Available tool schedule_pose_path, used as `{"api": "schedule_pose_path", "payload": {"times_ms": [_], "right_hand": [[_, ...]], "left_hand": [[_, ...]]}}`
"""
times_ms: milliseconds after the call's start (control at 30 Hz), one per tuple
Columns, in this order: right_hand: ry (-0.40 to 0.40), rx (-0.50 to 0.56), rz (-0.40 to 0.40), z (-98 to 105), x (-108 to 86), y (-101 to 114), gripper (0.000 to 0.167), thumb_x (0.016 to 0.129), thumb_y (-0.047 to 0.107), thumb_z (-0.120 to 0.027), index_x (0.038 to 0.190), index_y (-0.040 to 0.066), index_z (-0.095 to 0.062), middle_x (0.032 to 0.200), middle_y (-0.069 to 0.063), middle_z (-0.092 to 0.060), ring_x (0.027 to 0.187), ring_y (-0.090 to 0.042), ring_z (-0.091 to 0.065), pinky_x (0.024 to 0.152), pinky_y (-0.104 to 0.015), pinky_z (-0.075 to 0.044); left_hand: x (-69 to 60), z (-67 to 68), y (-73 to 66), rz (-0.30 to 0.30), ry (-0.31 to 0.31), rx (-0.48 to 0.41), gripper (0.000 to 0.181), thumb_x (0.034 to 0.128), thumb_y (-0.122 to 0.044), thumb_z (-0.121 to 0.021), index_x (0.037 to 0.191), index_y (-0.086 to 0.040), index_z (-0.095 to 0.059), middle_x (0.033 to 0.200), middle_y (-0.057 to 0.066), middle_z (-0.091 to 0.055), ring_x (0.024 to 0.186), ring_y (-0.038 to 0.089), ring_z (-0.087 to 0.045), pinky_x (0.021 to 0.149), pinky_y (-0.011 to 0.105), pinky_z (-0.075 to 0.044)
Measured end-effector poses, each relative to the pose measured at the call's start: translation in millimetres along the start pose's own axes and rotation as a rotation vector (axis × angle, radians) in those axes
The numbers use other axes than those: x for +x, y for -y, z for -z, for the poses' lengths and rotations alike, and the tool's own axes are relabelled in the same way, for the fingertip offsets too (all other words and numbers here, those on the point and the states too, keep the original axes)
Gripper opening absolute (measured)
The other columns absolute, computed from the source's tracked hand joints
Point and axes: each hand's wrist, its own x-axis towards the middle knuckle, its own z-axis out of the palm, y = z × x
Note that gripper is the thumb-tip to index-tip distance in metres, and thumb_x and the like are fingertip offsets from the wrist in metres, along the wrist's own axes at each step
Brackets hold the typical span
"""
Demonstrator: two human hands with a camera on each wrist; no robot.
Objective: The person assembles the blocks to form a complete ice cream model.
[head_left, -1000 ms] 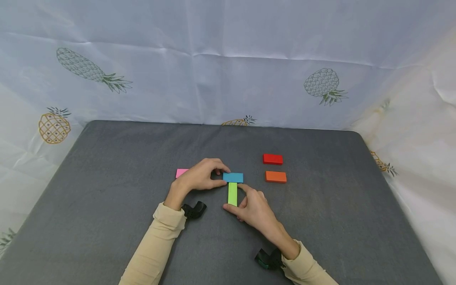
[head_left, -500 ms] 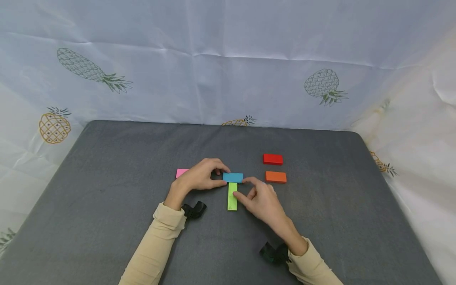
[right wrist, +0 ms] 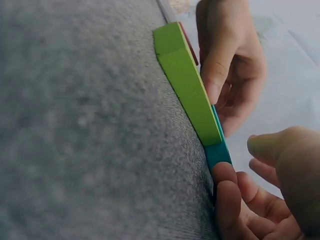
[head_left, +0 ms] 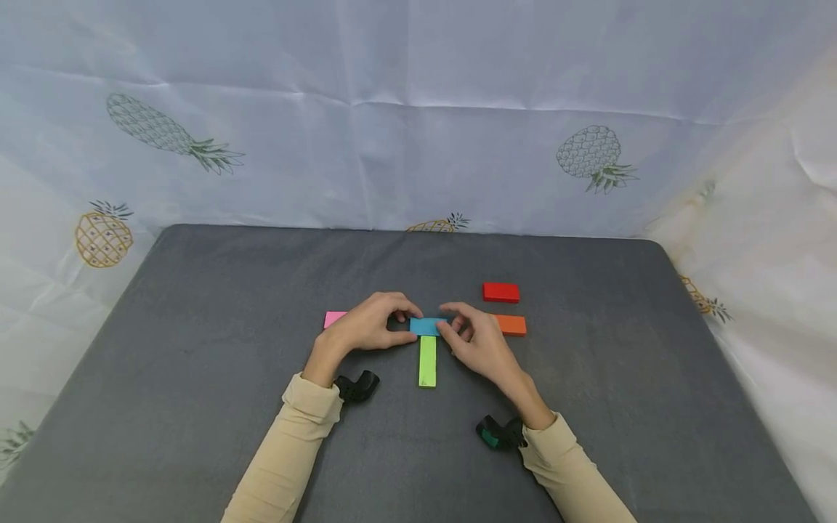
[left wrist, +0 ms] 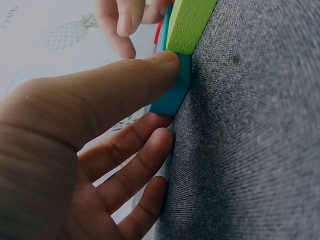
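A flat blue block (head_left: 423,327) lies crosswise on the grey table. Against its near long side stands the end of a lime-green block (head_left: 428,361), and the two form a T. My left hand (head_left: 369,321) pinches the blue block's left end; in the left wrist view its thumb (left wrist: 150,75) presses beside the green block. At the right end, my right hand (head_left: 480,341) has its thumb over the blue block and a finger reaching beyond. The right wrist view shows that thumb (right wrist: 280,145) apart from the block, with other fingertips (right wrist: 225,172) close by its end.
To the right lie a red block (head_left: 500,293) and an orange block (head_left: 512,325), the latter partly behind my right hand. A pink block (head_left: 333,319) is half hidden by my left hand. A pineapple-print cloth (head_left: 418,160) hangs behind the table (head_left: 588,407).
My right hand has let go of the green block and moved away from me to the blue block's right end. My left hand has kept its hold.
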Motion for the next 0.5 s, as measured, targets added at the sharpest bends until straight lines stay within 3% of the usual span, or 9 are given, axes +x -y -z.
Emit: {"api": "schedule_pose_path", "payload": {"times_ms": [300,500], "right_hand": [[0.106,0.122,0.011,4,0.6,-18,0.033,0.098,0.012,-0.070,0.128,0.000,-0.067,0.075,-0.007,-0.061,0.050,-0.002,-0.047,0.049,-0.020,-0.041],[0.130,0.137,0.013,3,-0.4,-23,0.036,0.097,0.011,-0.071,0.130,-0.003,-0.066,0.076,-0.009,-0.063,0.050,-0.002,-0.048,0.049,-0.020,-0.040]], "left_hand": [[0.6,1.0,-1.3,-0.010,-0.004,0.008,0.030,0.0928,-0.019,-0.076,0.120,-0.008,-0.074,0.111,0.006,-0.071,0.096,0.015,-0.063,0.090,0.032,-0.054],[0.0,-0.2,-0.3,0.002,0.004,0.002,0.029,0.0929,-0.019,-0.076,0.121,-0.009,-0.074,0.111,0.005,-0.071,0.096,0.014,-0.062,0.090,0.032,-0.054]]}}
